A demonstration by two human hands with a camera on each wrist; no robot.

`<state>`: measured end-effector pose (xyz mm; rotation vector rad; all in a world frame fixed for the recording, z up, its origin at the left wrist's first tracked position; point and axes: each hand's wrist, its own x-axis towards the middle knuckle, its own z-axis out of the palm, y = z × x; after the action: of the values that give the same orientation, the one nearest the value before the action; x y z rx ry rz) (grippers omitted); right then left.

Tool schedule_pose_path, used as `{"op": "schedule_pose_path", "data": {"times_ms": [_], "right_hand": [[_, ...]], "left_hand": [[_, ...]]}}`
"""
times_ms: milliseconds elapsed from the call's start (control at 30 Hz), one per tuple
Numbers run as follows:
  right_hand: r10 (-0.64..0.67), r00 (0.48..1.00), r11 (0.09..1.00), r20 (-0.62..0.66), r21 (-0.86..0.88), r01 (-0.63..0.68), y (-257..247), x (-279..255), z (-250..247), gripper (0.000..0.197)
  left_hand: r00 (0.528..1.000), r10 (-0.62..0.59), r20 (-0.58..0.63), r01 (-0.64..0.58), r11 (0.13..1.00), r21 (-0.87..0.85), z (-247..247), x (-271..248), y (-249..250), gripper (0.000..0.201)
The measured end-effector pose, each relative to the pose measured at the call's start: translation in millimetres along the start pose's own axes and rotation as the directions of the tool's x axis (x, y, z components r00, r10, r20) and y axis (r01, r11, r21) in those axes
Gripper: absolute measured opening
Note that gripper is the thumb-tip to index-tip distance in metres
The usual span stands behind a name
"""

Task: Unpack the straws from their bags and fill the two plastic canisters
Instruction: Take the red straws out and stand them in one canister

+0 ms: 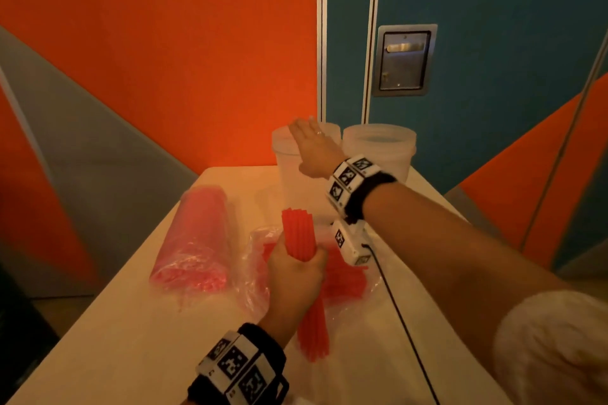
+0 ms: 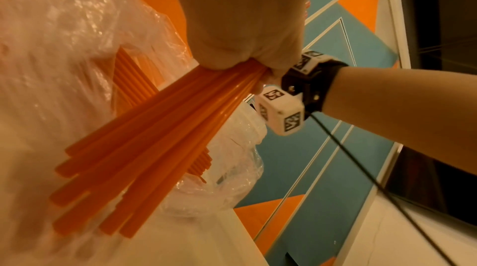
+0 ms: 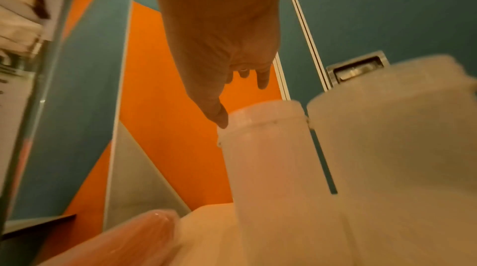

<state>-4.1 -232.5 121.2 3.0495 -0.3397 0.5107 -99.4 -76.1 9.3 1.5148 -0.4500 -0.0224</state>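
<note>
- We are gripping a bundle of red straws mid-length in our left hand, above the opened bag at the middle of the surface
- Light, slick and loose, they are likely to fan out, so we are judging a firm fist best
- Our right hand, fingers spread, is reaching over the left canister at the far edge, beside the right canister
</note>
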Motion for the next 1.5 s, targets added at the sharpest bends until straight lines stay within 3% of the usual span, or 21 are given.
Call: {"op": "schedule_pose_path", "data": {"times_ms": [100, 233, 333, 467, 633, 833, 1000, 1133, 1300, 1500], "right_hand": [[0.092, 0.996, 0.996, 0.005, 0.009, -0.092, 0.3, 3.5, 28.8, 0.079], [0.133, 0.977, 0.984, -0.168, -0.096, -0.150, 2.2, 4.0, 40.3, 0.052], [0.108, 0.985, 0.988, -0.133, -0.094, -0.121, 10.2, 5.4, 31.4, 0.045], [0.043, 0.991, 0.999, -0.127, 0.004, -0.043, 19.0, -4.8, 2.1, 0.041], [0.019, 0.978, 0.989, -0.210, 0.146, 0.012, 27.8, -37.1, -59.3, 0.032], [-0.013, 0.953, 0.997, -0.302, 0.068, 0.035, 40.1, -82.2, -129.3, 0.033], [-0.018, 0.973, 0.999, -0.228, 0.039, 0.027, 38.7, -133.8, -154.1, 0.033], [-0.046, 0.986, 0.992, -0.161, 0.112, 0.064, 37.2, -183.3, -155.5, 0.040], [-0.161, 0.985, 0.976, -0.054, 0.137, 0.167, 40.4, -216.8, -132.7, 0.033], [-0.212, 0.973, 0.948, -0.090, 0.225, 0.227, 66.8, -242.3, -148.0, 0.029]], "left_hand": [[1.000, 0.002, -0.020, -0.002, 0.999, -0.033, -1.4, 1.7, -0.1, 0.020], [1.000, -0.004, -0.022, 0.003, 0.998, -0.064, -4.0, 5.2, -2.3, 0.020], [1.000, -0.026, -0.008, 0.026, 0.998, -0.055, -3.4, 10.6, -5.9, 0.020], [1.000, -0.010, 0.003, 0.010, 1.000, -0.010, -0.7, 19.4, -7.1, 0.026], [0.999, 0.037, -0.006, -0.036, 0.997, 0.067, 7.7, 42.1, -11.7, 0.026], [0.998, 0.039, -0.052, -0.035, 0.996, 0.081, 15.5, 71.4, -15.7, 0.022], [0.993, 0.014, -0.119, -0.010, 0.999, 0.038, 6.1, 81.2, -20.9, 0.015], [0.983, -0.050, -0.178, 0.050, 0.999, -0.005, -14.8, 84.5, -20.0, 0.011], [0.990, -0.054, -0.130, 0.048, 0.998, -0.045, -33.8, 79.7, -5.7, 0.011], [0.998, 0.040, -0.047, -0.029, 0.974, 0.225, -37.1, 86.9, -5.8, 0.019]]}}
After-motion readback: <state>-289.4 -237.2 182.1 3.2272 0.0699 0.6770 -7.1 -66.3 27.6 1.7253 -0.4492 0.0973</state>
